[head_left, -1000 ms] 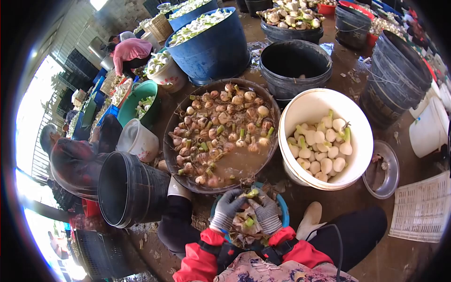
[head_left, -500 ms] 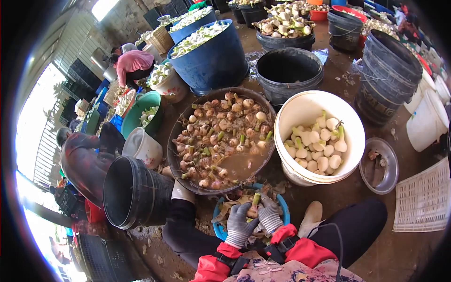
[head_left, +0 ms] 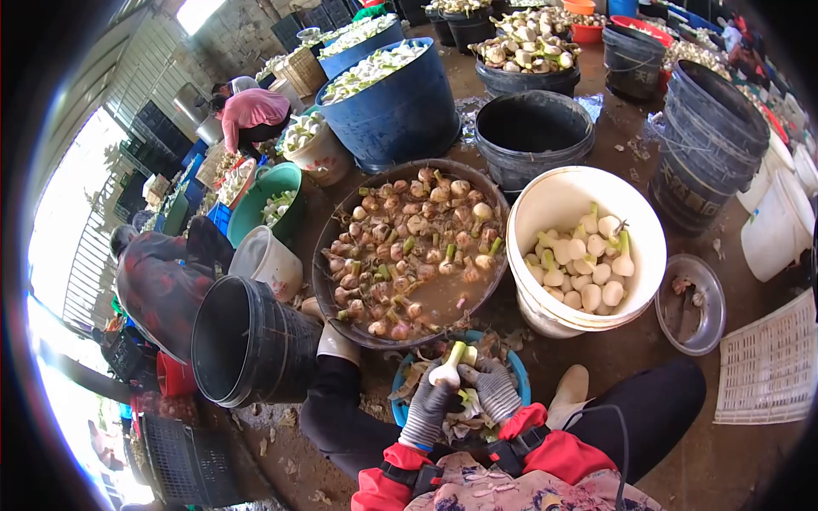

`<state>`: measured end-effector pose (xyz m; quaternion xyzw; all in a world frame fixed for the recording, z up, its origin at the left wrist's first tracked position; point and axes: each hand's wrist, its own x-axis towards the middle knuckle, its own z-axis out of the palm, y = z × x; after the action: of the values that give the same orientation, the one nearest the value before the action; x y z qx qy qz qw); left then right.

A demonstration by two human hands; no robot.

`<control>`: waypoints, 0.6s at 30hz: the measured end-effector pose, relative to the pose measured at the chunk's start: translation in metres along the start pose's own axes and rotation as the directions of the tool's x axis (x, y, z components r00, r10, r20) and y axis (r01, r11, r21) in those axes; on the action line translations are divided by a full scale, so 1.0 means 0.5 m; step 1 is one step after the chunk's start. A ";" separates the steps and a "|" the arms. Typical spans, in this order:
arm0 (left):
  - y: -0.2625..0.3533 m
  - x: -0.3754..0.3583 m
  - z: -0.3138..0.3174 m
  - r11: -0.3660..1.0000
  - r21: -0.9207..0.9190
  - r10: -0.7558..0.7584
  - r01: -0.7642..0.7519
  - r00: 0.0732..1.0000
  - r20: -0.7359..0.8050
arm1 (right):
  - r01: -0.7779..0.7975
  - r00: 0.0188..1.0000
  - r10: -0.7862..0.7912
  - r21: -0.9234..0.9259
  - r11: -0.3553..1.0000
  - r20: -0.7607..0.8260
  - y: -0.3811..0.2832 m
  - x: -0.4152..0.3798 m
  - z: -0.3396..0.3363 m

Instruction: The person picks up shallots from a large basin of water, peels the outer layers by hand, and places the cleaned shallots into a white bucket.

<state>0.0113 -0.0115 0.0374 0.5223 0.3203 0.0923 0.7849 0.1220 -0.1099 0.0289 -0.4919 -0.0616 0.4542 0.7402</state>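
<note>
Low in the head view, over a blue basin [head_left: 521,375] of peelings, my two hands in grey striped gloves are close together. A garlic bulb [head_left: 445,372], pale and smooth with a green stem pointing up, sits in the closed fingers of my left hand [head_left: 428,410]. My right hand [head_left: 492,390] is closed beside it, with a pale strip of garlic peel [head_left: 469,354] at its fingertips. Its inner fingers are partly hidden. Just beyond, a wide dark tub [head_left: 320,281] holds unpeeled garlic in brown water. To its right, a white bucket [head_left: 521,234] contains peeled bulbs.
A tilted black bucket [head_left: 223,341] is at left near my leg. On the right are a clear bowl [head_left: 718,319], a white basket [head_left: 767,362] and stacked black buckets [head_left: 699,170]. Farther back stand a large blue tub [head_left: 396,119] and other people [head_left: 256,109].
The brownish outer layers have come off the garlic, exposing a white bulb. My left hand has turned it up and left, and the right hand has shifted slightly away from the bulb.
</note>
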 end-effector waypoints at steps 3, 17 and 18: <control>0.013 -0.007 0.003 0.982 0.044 0.190 -0.186 0.975 -0.113 | -0.009 0.999 0.013 0.075 0.997 -0.051 0.021 0.008 -0.005; 0.001 0.038 -0.023 0.936 -0.227 0.194 -0.268 0.934 -0.301 | 0.406 0.912 -0.333 -0.431 0.806 0.238 0.027 -0.008 0.019; 0.006 0.043 -0.038 0.896 -0.396 0.091 -0.199 0.957 -0.276 | 0.421 0.907 -0.332 -0.588 0.691 0.259 0.025 -0.003 0.005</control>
<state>0.0172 0.0146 0.0267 0.3481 0.3491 0.2828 0.8228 0.1123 -0.1081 0.0206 -0.6567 -0.3588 0.2764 0.6030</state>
